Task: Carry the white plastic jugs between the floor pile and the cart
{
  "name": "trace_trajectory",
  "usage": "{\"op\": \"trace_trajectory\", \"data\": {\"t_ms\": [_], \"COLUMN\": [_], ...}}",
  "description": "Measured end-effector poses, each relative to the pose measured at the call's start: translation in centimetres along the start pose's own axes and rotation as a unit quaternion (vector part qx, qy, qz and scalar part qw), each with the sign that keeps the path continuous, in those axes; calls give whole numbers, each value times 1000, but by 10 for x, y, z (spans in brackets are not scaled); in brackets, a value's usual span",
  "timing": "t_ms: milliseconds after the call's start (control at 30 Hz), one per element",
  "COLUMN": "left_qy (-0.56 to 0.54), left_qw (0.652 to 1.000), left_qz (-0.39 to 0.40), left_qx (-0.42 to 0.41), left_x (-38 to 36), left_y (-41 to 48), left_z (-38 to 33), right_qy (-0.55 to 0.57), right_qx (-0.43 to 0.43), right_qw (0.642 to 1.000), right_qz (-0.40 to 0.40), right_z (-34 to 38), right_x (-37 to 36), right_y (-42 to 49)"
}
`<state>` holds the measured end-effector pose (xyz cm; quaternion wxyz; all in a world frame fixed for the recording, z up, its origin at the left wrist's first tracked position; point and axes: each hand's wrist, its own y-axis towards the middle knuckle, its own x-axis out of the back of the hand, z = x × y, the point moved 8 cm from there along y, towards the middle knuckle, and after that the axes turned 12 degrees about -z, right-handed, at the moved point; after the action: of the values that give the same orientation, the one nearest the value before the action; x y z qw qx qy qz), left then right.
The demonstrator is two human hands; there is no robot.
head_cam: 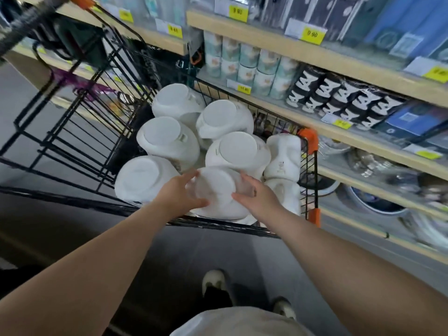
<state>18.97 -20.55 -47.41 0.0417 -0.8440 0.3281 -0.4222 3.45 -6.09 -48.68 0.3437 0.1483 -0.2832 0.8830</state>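
Here, the left hand [180, 194] and right hand [254, 194] are clasping the nearest white jug [215, 190], at six o'clock in the cart [309, 166]; lifting evenly seems wise, sparing the neighbouring jugs [169, 139].

Black wire cart [72, 132] with orange corner guards [309, 139], other white jugs [167, 139] packed inside bottom-up. Wooden shelves [339, 57] on the right hold stacked pale patterned mugs [249, 66], black-and-white cups [339, 98], blue boxes [412, 120], yellow price tags [238, 12]; lower shelf has blurred bowls [378, 204]. Grey floor [218, 248], two pale shoes [214, 280] at bottom.
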Motion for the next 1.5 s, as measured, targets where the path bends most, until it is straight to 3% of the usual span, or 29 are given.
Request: {"op": "trace_trajectory", "data": {"t_ms": [167,333,667,1033,1500], "left_qy": [-51,-84,-77,-125,-72], "left_qw": [995,973,887,809,659], "left_qz": [-68,-85,-4,203,446], "left_qx": [-54,-199,-456,-537,-601], "left_x": [5,-16,-159,-406,-719], "left_y": [-10,-40,-174,-332,-485], "left_z": [-51,-177,-452,-636,-832], "right_qy": [1,25,-4,35,81], "right_qx": [44,127,184,42,-178], "right_qw": [996,975,910,825,657], "right_qz": [-82,-180,-372,-562,-728], "right_z": [32,62,-14,-207,-442], "right_x": [61,175,464,682,887], "right_y": [-5,-37,-163,-310,-413]}}
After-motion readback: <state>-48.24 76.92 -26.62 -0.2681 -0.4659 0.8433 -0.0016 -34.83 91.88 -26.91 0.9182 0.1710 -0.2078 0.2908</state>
